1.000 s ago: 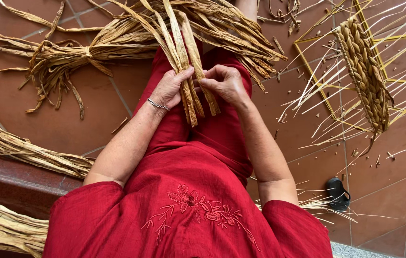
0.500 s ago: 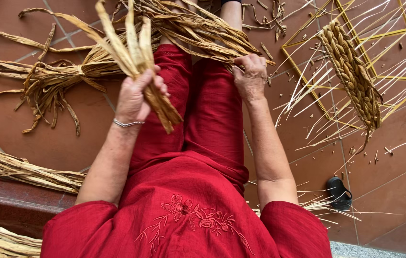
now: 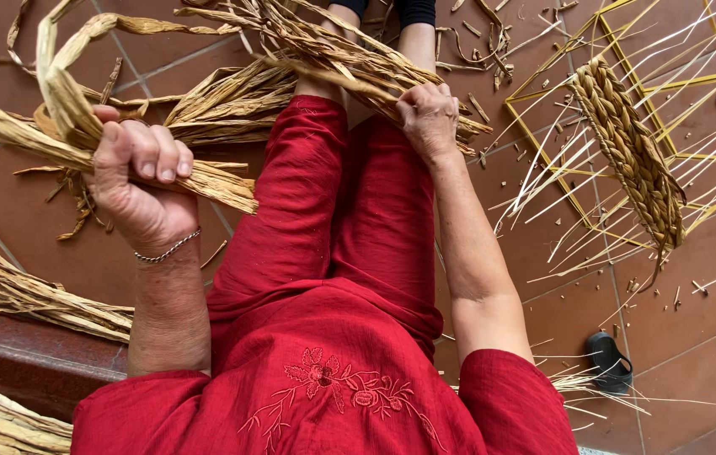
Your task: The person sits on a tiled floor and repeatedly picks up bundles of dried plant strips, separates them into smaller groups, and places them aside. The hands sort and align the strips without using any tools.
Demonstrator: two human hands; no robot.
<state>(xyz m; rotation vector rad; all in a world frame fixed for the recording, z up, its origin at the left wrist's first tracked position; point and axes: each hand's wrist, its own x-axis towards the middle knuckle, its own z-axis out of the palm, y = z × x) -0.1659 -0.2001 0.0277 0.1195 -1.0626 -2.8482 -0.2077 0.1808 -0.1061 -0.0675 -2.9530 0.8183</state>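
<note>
- Terracotta floor tiles (image 3: 695, 354) lie strewn with dried fibre, a half-woven braided frame (image 3: 632, 152) well apart to the right.
- Loose pile of strands (image 3: 324, 59) across the knees: right hand (image 3: 430, 118) clamped on it; careless tugging could tangle it.
- Left hand (image 3: 135, 181) fisted around a raised bundle (image 3: 55, 126); brittle strands might snap at the sharp bend.

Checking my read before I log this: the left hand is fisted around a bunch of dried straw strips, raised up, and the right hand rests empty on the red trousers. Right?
Not quite. In the head view the right hand is not empty: it grips the straw bundle lying across the knees. The left hand is indeed fisted around a raised bunch of dried strips.
</note>
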